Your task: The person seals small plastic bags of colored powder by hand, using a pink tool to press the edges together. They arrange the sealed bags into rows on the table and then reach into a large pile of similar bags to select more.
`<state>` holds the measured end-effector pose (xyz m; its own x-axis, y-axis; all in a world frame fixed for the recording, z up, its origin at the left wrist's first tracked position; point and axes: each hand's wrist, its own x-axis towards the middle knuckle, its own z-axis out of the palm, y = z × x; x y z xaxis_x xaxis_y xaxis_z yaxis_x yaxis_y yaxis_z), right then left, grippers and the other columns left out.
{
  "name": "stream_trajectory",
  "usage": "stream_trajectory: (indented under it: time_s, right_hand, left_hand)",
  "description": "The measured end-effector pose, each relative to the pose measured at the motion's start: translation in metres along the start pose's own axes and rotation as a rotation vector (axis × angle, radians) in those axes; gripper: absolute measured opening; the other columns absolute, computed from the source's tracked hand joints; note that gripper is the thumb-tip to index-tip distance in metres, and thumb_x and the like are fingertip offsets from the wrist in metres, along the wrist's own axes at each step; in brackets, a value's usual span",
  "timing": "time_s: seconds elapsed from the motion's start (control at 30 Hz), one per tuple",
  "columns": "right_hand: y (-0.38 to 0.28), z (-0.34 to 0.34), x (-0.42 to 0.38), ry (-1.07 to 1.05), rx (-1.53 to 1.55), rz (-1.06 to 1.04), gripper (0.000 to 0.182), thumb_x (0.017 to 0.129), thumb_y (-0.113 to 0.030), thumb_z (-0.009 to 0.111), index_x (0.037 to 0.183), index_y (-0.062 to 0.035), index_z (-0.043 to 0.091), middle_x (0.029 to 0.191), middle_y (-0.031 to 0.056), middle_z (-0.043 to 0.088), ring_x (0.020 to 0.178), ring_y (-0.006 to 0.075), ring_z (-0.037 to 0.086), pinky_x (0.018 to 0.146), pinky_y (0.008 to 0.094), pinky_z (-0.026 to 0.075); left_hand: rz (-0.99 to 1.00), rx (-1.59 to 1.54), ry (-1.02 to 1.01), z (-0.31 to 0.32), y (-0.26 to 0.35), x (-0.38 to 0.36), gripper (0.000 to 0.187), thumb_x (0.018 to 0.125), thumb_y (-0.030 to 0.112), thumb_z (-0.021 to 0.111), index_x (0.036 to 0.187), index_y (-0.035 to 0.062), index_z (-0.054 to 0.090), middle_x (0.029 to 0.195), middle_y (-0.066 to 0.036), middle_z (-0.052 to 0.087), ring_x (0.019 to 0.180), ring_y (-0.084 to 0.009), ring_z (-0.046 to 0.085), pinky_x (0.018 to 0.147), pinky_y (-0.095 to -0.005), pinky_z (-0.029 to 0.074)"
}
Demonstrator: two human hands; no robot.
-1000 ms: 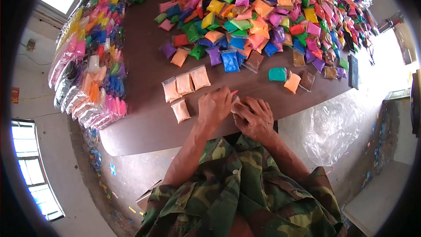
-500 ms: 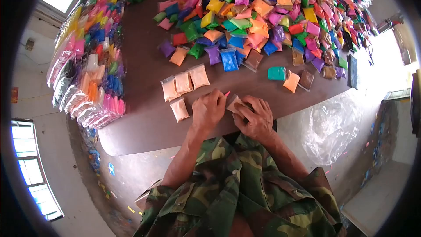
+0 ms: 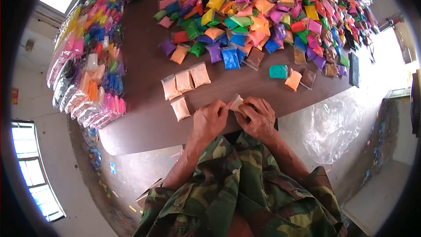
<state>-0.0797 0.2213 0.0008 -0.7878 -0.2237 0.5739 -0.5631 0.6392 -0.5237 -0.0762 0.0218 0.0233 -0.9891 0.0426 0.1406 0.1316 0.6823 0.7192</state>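
Observation:
A small peach packet (image 3: 236, 103) is between my hands near the table's front edge. My right hand (image 3: 258, 116) grips it, fingers curled round its right side. My left hand (image 3: 211, 117) is closed at the packet's left edge, where a bit of pink shows; what its fingers pinch is too small to make out. Left of my hands lie three peach packets side by side, the middle one (image 3: 184, 81) touching its neighbours, and a single peach packet (image 3: 180, 108) below them.
A big heap of coloured packets (image 3: 245, 13) covers the back of the brown table (image 3: 140, 61). Bundles of filled clear bags (image 3: 94, 70) line the left side. A teal packet (image 3: 278, 71), an orange one (image 3: 293, 80) and a brown one (image 3: 308, 78) lie to the right. Clear plastic (image 3: 331, 127) lies beyond the front edge.
My left hand has come down slightly and closer to the packet. The pink tip that stuck out from its fingers is now at the packet's edge.

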Motion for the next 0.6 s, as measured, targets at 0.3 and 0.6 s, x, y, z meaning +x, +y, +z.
stream_trajectory:
  time_s: [0.3, 0.6]
  right_hand:
    - [0.002, 0.000, -0.001, 0.011, 0.025, 0.000, 0.030, 0.072, -0.010, 0.090, 0.099, -0.0098, 0.078, 0.106, 0.0064, 0.070, 0.088, 0.0303, 0.071, 0.077, 0.0414, 0.058]
    - [0.001, 0.001, -0.001, 0.050, 0.028, -0.017, 0.032, 0.072, -0.007, 0.088, 0.101, -0.0099, 0.078, 0.106, 0.0071, 0.071, 0.088, 0.0305, 0.071, 0.076, 0.0413, 0.059]
  left_hand:
    - [0.032, 0.139, 0.010, 0.006, -0.011, 0.006, 0.010, 0.097, 0.014, 0.075, 0.091, 0.0069, 0.071, 0.077, -0.017, 0.073, 0.073, -0.0411, 0.074, 0.063, -0.0489, 0.057]
    - [0.185, 0.147, -0.100, 0.018, 0.004, 0.031, 0.016, 0.098, 0.020, 0.076, 0.089, 0.0078, 0.069, 0.078, -0.016, 0.073, 0.076, -0.0423, 0.072, 0.064, -0.0518, 0.055]
